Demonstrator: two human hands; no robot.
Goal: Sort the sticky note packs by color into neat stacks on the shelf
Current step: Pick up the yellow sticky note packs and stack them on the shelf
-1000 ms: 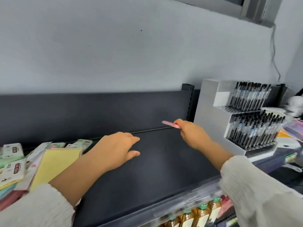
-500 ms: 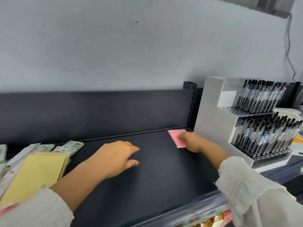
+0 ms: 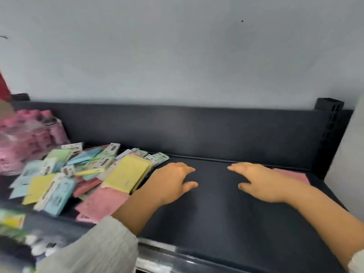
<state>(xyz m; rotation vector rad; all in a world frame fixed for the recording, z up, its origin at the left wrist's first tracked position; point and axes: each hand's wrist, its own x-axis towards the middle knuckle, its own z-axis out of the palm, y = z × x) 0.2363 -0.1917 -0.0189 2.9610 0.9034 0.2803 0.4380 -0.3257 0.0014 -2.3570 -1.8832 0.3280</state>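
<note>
A jumbled pile of sticky note packs [image 3: 78,174] in yellow, blue, green and pink covers the left part of the dark shelf [image 3: 216,213]. A large yellow pack [image 3: 127,173] lies on top near its right edge, with a pink pack [image 3: 102,201] in front of it. One pink pack [image 3: 293,175] lies flat at the shelf's back right corner, partly hidden behind my right wrist. My left hand [image 3: 173,180] hovers open just right of the pile, holding nothing. My right hand [image 3: 260,180] is open over the bare shelf, fingers pointing left, away from the pink pack.
A bundle of pink wrapped goods [image 3: 27,136] stands at the far left behind the pile. The shelf's dark back panel [image 3: 197,129] runs along the wall. A white display box edge [image 3: 348,154] borders the shelf at right. Blurred items [image 3: 15,229] sit below the front rail.
My right hand has let go of the pink pack at the back right corner and drawn back leftward. The view has swung left, bringing the pile into sight and the pen display out.
</note>
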